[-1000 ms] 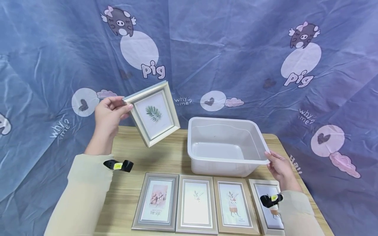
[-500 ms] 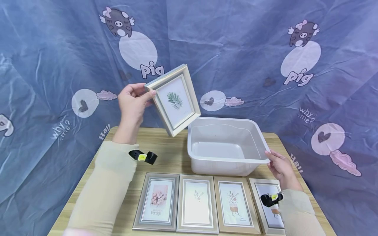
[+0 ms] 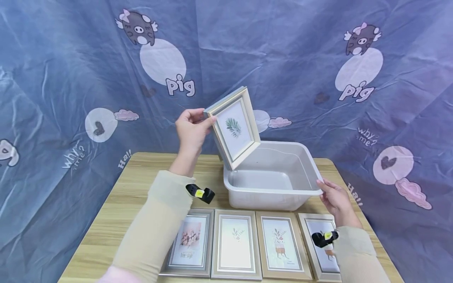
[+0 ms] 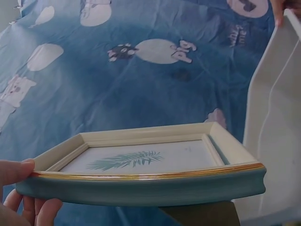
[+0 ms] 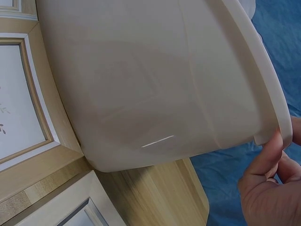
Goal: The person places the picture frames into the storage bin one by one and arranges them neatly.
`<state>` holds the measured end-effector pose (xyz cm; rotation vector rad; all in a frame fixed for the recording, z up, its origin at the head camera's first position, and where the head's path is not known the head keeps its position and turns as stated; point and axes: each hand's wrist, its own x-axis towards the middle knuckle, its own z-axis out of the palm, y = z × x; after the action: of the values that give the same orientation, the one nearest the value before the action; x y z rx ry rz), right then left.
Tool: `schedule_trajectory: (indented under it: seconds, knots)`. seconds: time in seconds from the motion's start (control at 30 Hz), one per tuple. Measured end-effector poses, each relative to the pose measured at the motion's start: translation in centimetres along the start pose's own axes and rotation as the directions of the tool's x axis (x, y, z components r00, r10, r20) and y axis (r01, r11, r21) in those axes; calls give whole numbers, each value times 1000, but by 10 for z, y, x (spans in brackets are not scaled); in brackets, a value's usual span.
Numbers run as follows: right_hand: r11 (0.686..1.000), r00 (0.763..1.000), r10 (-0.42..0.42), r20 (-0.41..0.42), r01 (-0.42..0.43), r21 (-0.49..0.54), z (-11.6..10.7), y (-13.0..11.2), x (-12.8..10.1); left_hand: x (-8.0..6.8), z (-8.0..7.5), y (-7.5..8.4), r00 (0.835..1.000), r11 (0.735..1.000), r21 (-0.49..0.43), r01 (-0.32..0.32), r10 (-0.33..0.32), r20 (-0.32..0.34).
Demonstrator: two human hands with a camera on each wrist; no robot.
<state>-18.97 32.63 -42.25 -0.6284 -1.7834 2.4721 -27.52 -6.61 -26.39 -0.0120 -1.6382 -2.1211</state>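
My left hand (image 3: 192, 131) pinches one corner of a cream picture frame (image 3: 252, 114) with a green leaf print. The frame is tilted and held in the air, its lowest corner in front of the left rim of a pale grey plastic basin (image 3: 269, 200). In the left wrist view, thumb above and fingers below grip the corner of the frame (image 4: 141, 186), whose outer edge looks blue-green. My right hand (image 3: 336, 200) grips the basin's front right rim; the right wrist view shows thumb and fingers of that hand (image 5: 273, 179) around the rim of the basin (image 5: 141, 84).
Several picture frames lie in a row before the basin: a pink flower print (image 3: 189, 239), a pale sprig print (image 3: 235, 243), a potted plant print (image 3: 279, 245), and one partly behind my right sleeve (image 3: 320, 243). Blue patterned cloth (image 3: 301, 78) hangs behind the wooden table (image 3: 116, 208).
My left hand has carried the leaf picture frame to the right, first rising, then lowering, from left of the basin to over its left rim. My right hand stays on the rim.
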Motion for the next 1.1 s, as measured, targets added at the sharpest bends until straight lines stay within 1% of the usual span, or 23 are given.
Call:
schedule_trajectory:
  seconds: [0.23, 0.3, 0.43, 0.5, 0.67, 0.77, 0.9, 1.1]
  knots:
    - [1000, 1000, -9, -2, 9, 9, 1, 1, -1, -12, 13, -18, 1000, 1000, 23, 12, -12, 5]
    - [1000, 1000, -12, 0, 12, 13, 1, 2, -1, -15, 16, -24, 1000, 999, 38, 7, -7, 1]
    - [1000, 1000, -15, 2, 15, 6, 0, 2, 0, -23, 20, -34, 1000, 997, 68, 22, -21, -22]
    - [1000, 1000, -16, 0, 16, -1, 0, 2, -1, -27, 20, -40, 999, 997, 78, 24, -21, -35]
    - [1000, 1000, -11, -10, 11, -6, 0, 1, 0, -37, 20, -55, 996, 988, 155, -20, 33, -82]
    - [1000, 1000, -5, -23, 5, -13, 1, 1, 0, -44, 19, -64, 993, 980, 199, -25, 47, -107]
    - [1000, 999, 0, -38, -1, -25, 2, 1, 0, -52, 19, -75, 990, 977, 213, -20, 50, -134]
    - [1000, 999, 0, -46, -1, -16, 3, 0, 1, -63, 19, -93, 985, 983, 184, -18, 49, -166]
